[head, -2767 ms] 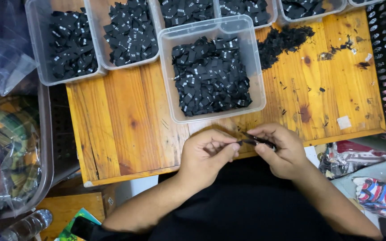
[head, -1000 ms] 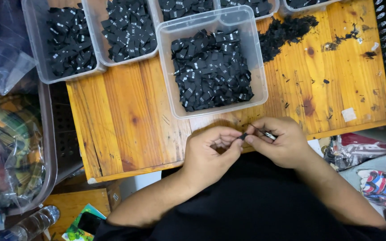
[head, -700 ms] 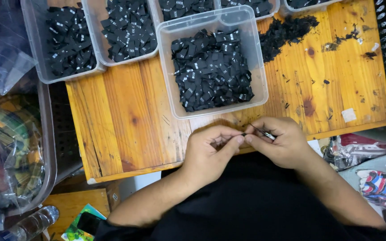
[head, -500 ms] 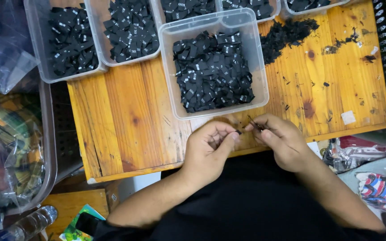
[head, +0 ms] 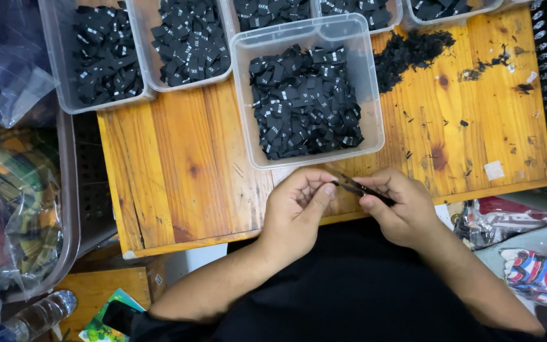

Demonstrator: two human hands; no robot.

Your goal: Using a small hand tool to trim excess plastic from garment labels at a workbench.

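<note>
Snips (head: 359,188) in right hand (head: 400,209), tips toward left hand (head: 299,212).

Just one view here, a head-worn camera looking almost straight down from above the person's chest. It's fairly close: the wooden table (head: 178,171) fills the middle, both hands sit low in frame, and the far bins get cropped at the top edge.
</note>
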